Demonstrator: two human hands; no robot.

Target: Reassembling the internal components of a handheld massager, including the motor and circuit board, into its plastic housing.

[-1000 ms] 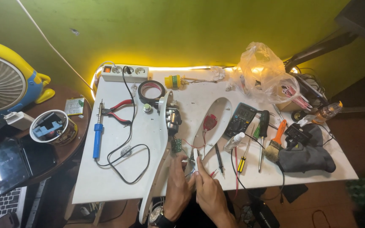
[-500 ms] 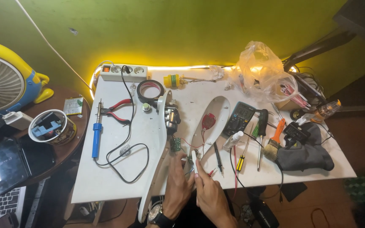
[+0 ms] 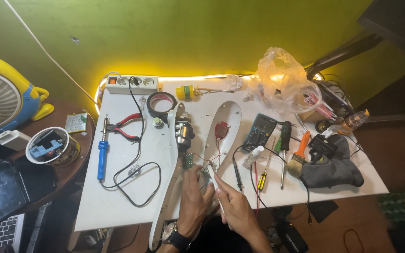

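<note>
A small white part is pinched at the near edge of the white table, just below the lower end of the open white oval shell half. It is gripped by the right hand, fingers closed round its lower end. The left hand is curled against it from the other side, fingertips touching its upper end; whether that hand truly clamps it cannot be told. A wristwatch is worn on the left wrist.

Thin red and black wires run from the fingers toward a small green circuit board and up into the shell, where a red component sits. The second long white shell half lies just left, with a dark motor-like unit at its upper part.

Judgement: fine work on a wired part is in hand. It is best done with the part braced low over the table, both wrists supported, and no pull placed on the thin wires, since their joints look fragile. The black probe lying just beside the right hand should be kept out of the wires.

Further out are noted: multimeter, screwdrivers, an orange-handled brush, blue soldering iron, red pliers, tape roll, power strip.
</note>
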